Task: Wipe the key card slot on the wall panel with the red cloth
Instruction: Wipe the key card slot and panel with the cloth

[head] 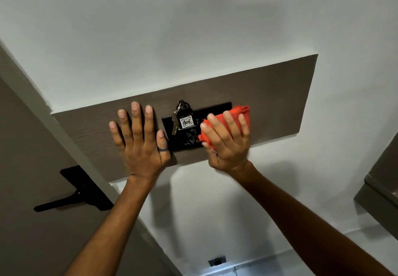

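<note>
A brown wood wall panel holds a black key card slot plate. A key tag marked 406 with keys hangs from the plate. My right hand presses the folded red cloth flat against the right part of the black plate, covering it there. My left hand lies flat with fingers spread on the wood panel, just left of the plate, and a ring sits on its thumb.
A brown door with a black lever handle stands at the left. White wall surrounds the panel. A small socket sits low on the wall, and a grey cabinet edge shows at the right.
</note>
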Motion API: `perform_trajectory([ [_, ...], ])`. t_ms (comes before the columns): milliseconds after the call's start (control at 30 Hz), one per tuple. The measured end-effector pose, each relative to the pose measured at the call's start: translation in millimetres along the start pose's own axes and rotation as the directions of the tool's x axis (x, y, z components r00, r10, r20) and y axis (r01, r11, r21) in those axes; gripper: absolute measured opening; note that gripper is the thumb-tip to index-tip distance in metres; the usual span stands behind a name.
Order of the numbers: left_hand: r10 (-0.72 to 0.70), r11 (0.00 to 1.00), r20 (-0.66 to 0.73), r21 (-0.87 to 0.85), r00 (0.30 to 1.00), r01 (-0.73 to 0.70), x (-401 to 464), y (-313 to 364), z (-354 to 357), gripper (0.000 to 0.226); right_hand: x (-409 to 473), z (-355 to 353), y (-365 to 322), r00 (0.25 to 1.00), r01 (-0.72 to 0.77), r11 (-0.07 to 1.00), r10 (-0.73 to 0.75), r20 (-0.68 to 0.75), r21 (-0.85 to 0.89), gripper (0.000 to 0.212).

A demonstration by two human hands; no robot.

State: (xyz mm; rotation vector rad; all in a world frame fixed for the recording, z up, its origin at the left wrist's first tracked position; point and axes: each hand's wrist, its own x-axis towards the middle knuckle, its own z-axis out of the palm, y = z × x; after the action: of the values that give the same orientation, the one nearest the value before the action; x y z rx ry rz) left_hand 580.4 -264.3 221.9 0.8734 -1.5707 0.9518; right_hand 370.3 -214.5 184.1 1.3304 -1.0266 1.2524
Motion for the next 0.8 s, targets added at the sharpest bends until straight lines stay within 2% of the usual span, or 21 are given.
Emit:
perform_trajectory([
  [200,-0.005,0.999,-0.007,-0.032,1.0,0.005,-2.4,-2.5,3.5,0.061,23.3,14.8,2.9,0.998,-0.042,0.997,0.044,-0.036,0.063,0.043],
  [300,0.011,1.0,-0.018,-0.013,1.0,-0.012,-3.1,-2.5,3.9,0.061,17.1,8.0,33.2,0.982,0.186,0.981,-0.185,-0.036,0.059,0.043],
  [333,0.013,1.0,-0.018,-0.016,1.0,-0.013,-2.6,-2.0,4.8,0.061,16.3,9.2,38.9,0.981,0.193,0.98,-0.192,-0.04,0.046,0.042],
  [400,0.011,1.0,-0.015,-0.023,1.0,-0.012,-2.9,-2.8,4.2,0.06,15.3,12.3,19.5,0.998,0.017,0.999,-0.014,-0.063,0.042,0.04],
  [467,0.008,1.0,-0.009,-0.023,1.0,-0.008,-3.0,-3.5,4.1,0.06,9.3,14.5,-8.2,0.985,-0.156,0.986,0.159,-0.069,0.053,0.038],
  [500,0.003,1.0,-0.006,-0.031,1.0,-0.003,-3.6,-3.9,3.4,0.061,7.1,12.3,-12.0,0.988,-0.14,0.988,0.144,-0.057,0.057,0.037],
  [567,0.003,0.999,-0.007,-0.045,1.0,-0.003,-4.4,-3.8,3.7,0.061,14.0,6.4,2.8,0.999,0.009,0.999,-0.007,-0.036,0.046,0.037],
  [600,0.003,0.999,-0.005,-0.04,1.0,-0.003,-4.1,-4.2,4.3,0.061,19.0,6.0,9.3,0.999,0.014,0.999,-0.013,-0.037,0.033,0.036],
  [700,-0.005,0.999,-0.001,-0.031,1.0,0.005,-2.6,-4.0,4.7,0.06,26.2,13.1,-15.6,0.95,-0.301,0.954,0.3,-0.082,-0.002,0.033],
  [733,-0.008,0.999,0.0,-0.036,1.0,0.008,-1.7,-3.0,4.1,0.06,22.9,13.8,-25.6,0.934,-0.35,0.937,0.349,-0.08,0.002,0.033],
  [800,-0.019,0.999,0.005,-0.046,1.0,0.019,-0.8,-2.2,0.8,0.058,11.7,2.8,-28.0,0.968,-0.25,0.968,0.25,-0.02,0.007,0.033],
])
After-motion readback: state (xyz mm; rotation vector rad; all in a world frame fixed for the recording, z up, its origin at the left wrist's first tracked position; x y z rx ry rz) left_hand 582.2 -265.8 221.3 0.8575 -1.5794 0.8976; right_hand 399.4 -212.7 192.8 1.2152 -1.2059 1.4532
